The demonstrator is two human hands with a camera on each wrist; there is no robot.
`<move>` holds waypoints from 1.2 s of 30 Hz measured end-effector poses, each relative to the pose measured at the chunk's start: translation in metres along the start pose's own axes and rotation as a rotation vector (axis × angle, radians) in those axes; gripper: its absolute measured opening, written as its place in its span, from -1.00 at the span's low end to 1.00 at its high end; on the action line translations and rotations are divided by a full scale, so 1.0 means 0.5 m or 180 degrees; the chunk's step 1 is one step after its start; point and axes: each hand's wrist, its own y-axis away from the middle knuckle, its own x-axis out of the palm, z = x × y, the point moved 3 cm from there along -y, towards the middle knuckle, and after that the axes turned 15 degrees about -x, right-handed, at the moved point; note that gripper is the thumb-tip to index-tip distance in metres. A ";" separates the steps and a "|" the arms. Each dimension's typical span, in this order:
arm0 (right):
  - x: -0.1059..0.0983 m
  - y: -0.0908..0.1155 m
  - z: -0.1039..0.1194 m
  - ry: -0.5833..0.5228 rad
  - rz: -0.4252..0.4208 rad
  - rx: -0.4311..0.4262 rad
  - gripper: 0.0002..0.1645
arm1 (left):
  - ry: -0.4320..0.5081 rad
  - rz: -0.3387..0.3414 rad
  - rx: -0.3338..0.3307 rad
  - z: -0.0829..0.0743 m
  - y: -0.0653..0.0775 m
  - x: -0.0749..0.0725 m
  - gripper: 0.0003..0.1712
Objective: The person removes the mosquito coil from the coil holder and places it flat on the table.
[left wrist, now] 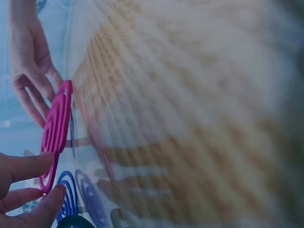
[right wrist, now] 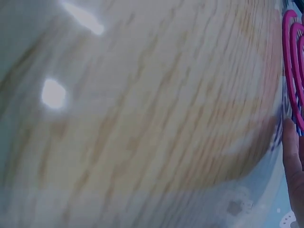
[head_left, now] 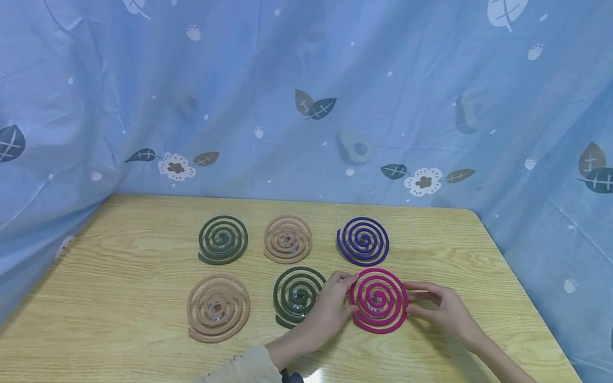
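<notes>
- Right of centre on the worktop [head_left: 122, 297]: left hand [head_left: 327, 309], right hand [head_left: 446, 313], grip clamped on opposite edges of pink coil [head_left: 378, 299].
- Uneven pull could bend or snap it.

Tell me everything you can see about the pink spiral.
The pink spiral is a flat, round, plastic-looking coil, with gaps between its turns and something pale showing near its centre. The left hand holds its left edge; the right hand holds its right edge. It appears raised above the wood-grain table, nearer the wearer than the purple coil.
</notes>
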 end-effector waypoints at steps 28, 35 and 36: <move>0.001 -0.002 -0.010 -0.0033 0.0085 -0.0100 -0.42 | 0.0627 0.0191 -0.0237 0.013 -0.010 0.007 -0.34; -0.003 -0.002 -0.009 -0.0018 0.0012 -0.0107 -0.47 | 0.0701 0.0156 -0.0147 0.012 -0.009 0.001 -0.35; -0.004 -0.002 -0.008 -0.0006 0.0004 -0.0121 -0.47 | 0.0693 0.0145 -0.0128 0.011 -0.008 0.000 -0.35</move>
